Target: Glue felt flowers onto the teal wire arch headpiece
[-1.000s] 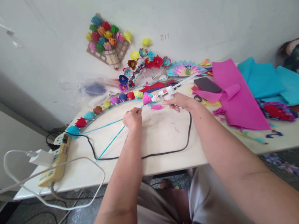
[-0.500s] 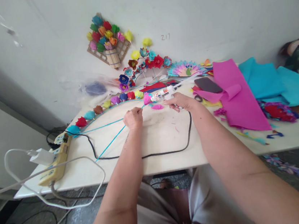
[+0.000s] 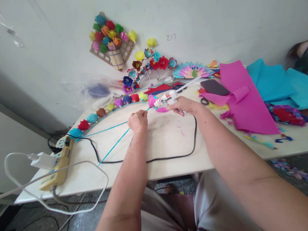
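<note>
My left hand [image 3: 138, 121] is closed on a blue cord [image 3: 115, 147], which runs from the fingers down-left to the table edge and also left toward the flower garland. In my right hand [image 3: 183, 105] is a white glue gun [image 3: 166, 99], a glue stick [image 3: 188, 84] poking out of its back. Its nozzle end is at a pink paper flower [image 3: 151, 100] just beyond my left fingers; whether the tip touches is too small to tell. Under the gun lies a loose pink petal [image 3: 162, 110]. Several coloured paper flowers [image 3: 118, 102] curve away to the left along the cord.
A yellow power strip [image 3: 56, 174] with a white charger [image 3: 42, 161] sits at the left. The black cable [image 3: 173, 157] loops across the table. At the right lie a phone [image 3: 214, 87], magenta paper [image 3: 247, 100] and blue paper [image 3: 269, 79]. Paper flowers [image 3: 161, 63] stand by the wall.
The glue gun and my right hand have shifted very slightly left and down toward the pink flower. My left hand keeps its hold on the cord, almost unmoved.
</note>
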{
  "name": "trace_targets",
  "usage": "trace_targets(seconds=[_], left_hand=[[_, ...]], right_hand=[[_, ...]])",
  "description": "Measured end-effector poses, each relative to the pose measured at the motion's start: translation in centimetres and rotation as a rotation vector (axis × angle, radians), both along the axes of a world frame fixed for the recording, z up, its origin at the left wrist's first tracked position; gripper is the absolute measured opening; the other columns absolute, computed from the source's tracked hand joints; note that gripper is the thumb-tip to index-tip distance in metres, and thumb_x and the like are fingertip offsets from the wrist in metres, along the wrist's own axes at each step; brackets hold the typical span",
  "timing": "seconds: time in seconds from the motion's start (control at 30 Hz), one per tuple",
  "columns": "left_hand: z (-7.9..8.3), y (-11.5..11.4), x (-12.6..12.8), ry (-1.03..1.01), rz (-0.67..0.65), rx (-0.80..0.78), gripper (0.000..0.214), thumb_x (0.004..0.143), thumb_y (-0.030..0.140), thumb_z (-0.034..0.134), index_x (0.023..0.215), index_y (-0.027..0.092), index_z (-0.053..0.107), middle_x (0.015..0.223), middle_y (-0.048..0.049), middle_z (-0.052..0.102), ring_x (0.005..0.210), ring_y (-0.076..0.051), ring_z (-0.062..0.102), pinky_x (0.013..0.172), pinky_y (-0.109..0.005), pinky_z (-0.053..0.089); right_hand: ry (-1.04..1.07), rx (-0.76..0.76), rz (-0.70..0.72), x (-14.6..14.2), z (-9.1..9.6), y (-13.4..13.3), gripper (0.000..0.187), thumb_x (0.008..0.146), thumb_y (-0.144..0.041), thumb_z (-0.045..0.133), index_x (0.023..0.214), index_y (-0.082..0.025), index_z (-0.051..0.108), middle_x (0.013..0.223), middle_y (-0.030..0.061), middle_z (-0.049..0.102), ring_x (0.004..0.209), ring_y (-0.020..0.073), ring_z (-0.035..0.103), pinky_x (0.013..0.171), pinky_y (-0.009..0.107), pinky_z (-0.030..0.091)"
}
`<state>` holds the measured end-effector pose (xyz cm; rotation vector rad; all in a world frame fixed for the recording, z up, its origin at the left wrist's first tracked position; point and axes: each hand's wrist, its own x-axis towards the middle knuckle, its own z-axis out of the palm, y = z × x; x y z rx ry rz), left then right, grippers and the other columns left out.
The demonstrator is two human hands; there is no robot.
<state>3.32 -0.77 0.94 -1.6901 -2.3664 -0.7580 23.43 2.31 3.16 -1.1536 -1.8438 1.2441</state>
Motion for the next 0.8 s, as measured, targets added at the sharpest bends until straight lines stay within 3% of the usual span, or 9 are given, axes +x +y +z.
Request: trace_targets(seconds=[0.8], left_hand=[[-0.54,0.46,-0.45,0.019,0.001,0.016,0.029,0.075,0.045,0.043,0.093,0.033,0.063,0.084,-0.0033,0.065,0.081,-0.019,0.056,0.064,-0.027,0.037]], right_hand=[[0.068,0.024,-0.037,0.75,0.72,-0.65,0.022,0.066,-0.026,0.060,0.053,-0.014,0.046,0.039,-0.0038,0.045,0.029,0.0035,0.034,0.030,0.019,0.028]])
